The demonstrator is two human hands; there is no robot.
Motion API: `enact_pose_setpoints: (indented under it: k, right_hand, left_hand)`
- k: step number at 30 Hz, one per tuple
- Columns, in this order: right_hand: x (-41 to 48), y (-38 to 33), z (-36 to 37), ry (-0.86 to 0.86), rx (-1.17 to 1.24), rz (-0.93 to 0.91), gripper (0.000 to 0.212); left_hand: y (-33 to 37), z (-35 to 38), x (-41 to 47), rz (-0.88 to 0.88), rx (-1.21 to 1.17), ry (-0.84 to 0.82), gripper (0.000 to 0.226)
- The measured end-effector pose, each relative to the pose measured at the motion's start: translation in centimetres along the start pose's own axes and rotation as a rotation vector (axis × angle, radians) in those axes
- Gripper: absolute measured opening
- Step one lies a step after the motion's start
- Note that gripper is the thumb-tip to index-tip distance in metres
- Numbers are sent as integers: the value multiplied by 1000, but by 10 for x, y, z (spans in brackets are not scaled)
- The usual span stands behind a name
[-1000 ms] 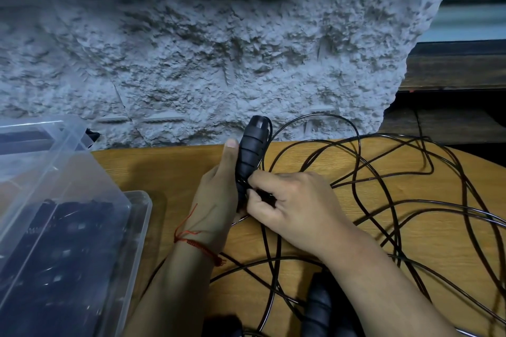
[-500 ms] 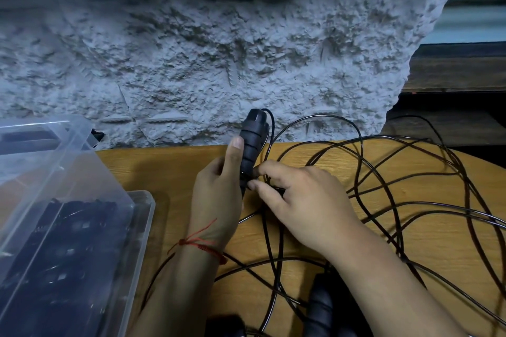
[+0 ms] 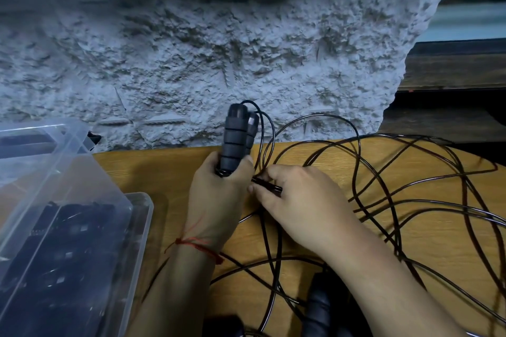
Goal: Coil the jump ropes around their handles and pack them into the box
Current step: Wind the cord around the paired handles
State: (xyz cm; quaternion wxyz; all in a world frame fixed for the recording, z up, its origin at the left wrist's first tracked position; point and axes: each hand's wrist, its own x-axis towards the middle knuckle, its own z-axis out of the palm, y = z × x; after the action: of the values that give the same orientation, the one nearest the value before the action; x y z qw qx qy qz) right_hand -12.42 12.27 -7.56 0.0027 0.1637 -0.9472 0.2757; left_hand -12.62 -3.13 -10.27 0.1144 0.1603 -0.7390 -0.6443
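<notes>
Two black handles (image 3: 235, 139) stood upright just above the frame's centre, side by side, their lower ends gripped in the curled left hand (image 3: 216, 200). Just right of it, the right hand (image 3: 298, 208) pinched the rope (image 3: 325, 115) between thumb and fingertips. The rest of the rope lay in loose loops across the table (image 3: 169, 172), filling the right half. Another handle (image 3: 317, 306) lay at the bottom edge. A clear box (image 3: 139, 238) sat at lower left, dark items inside. A rough wall (image 3: 191, 49) filled the top.
</notes>
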Motion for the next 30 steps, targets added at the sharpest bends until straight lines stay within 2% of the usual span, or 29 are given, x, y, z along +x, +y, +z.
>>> enact_pose_setpoints:
  k: [4,8,11,14,17,22,26,28,30]
  right_hand:
    - [0,1,0,-34,15,11,29]
    - [1,7,-1,-35,29,14,29]
    - [1,9,1,-92,24,21,24]
    - [0,11,0,-115,43,20,22]
    - [-1,12,-4,-148,47,-24,20]
    - [1,11,-3,-131,17,-95,31]
    - [3,14,-4,-71,117,-101,7]
    - [6,22,-8,-47,96,-81,14]
    - [8,30,-11,-23,92,-63,26]
  left_hand:
    - [-6,-1,1,42,112,-46,14]
    - [-1,-2,0,9,16,-141,17]
    - [2,-1,-4,30,4,-265,10]
    - [2,3,-7,21,-1,-308,15]
    - [5,2,-9,0,-63,-309,18]
    - [9,5,-8,-22,-247,-277,32]
    - [4,-5,1,-83,-402,-215,42]
    - [2,-11,4,-85,-372,-196,42]
    - [2,-11,4,-50,-244,-184,44]
